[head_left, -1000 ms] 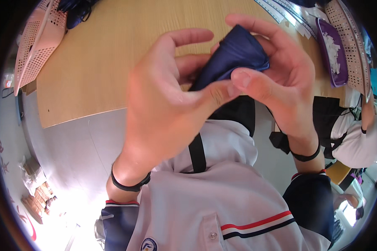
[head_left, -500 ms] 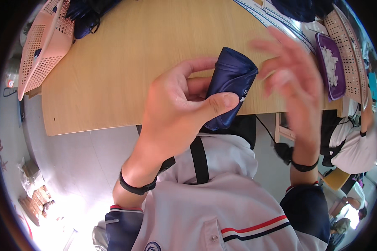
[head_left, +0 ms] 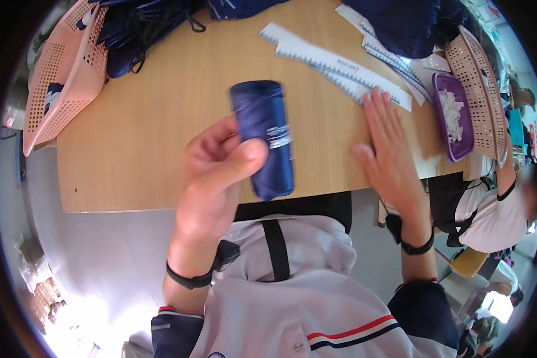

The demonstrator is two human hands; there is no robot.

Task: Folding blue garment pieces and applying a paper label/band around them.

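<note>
- Left hand (head_left: 218,164), center of frame: closed around a navy fabric roll (head_left: 277,160), thumb across its near face, fingers curled behind.
- Right hand (head_left: 392,158), right of center: palm down, fingers outstretched and slightly spread, no hold on anything. Fingertips overlap the lower edge of the white ruler-marked strips (head_left: 331,59); pressure cannot be told.
- Roll: mid-frame, raised in front of the table edge, nearly upright, top leaning a little left. Compact, longer than wide, smooth with a slight sheen; pale print on its right side, blurred. Upper end squared off, lower end rounded.
- Purple tray (head_left: 461,153), right of frame: shallow, oblong, holding a loose heap of small white pieces (head_left: 452,113).
- Pale pink basket (head_left: 478,89), just beyond the tray toward the right rim: perforated wall; contents too unclear to tell.
- Pink basket (head_left: 45,125), upper left: perforated, tilted by the lens; a few dark blue pieces show at its side and top.
- Table (head_left: 140,149): light wood grain under the strips.
- Dark navy fabric pile (head_left: 140,30), upper left, beside the pink basket, black cord loops trailing out.
- Second navy heap (head_left: 403,27), upper right, over the far strips.
</note>
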